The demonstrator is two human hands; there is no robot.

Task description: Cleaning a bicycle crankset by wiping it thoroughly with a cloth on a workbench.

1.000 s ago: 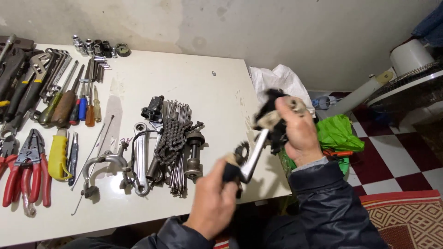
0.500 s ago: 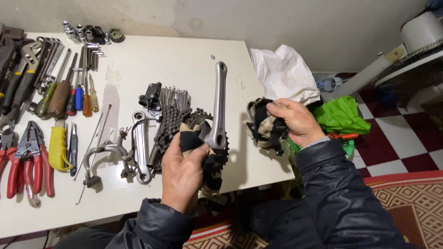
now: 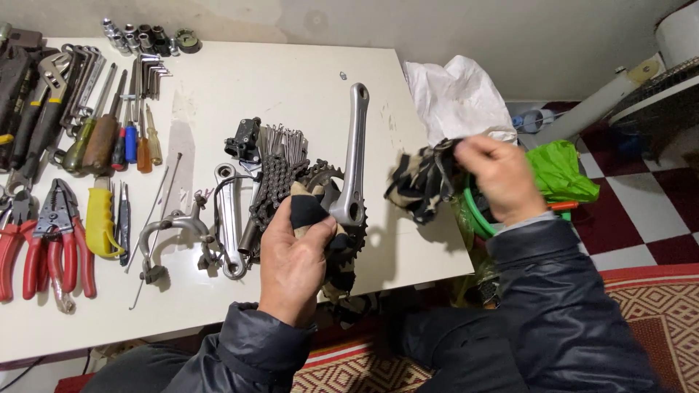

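My left hand grips a dark rag pressed against a silver bicycle crank arm with its toothed chainring, which rests on the white table. The crank arm points away from me. My right hand holds a second dark, dirty rag in the air over the table's right edge, apart from the crank.
A chain, spokes, a second crank arm and a brake caliper lie left of my hand. Pliers, screwdrivers and wrenches fill the left side. A white bag and a green bag sit right.
The crank went from my right hand's grip near the table edge onto the table under my left hand. My right hand now holds only a rag, farther right.
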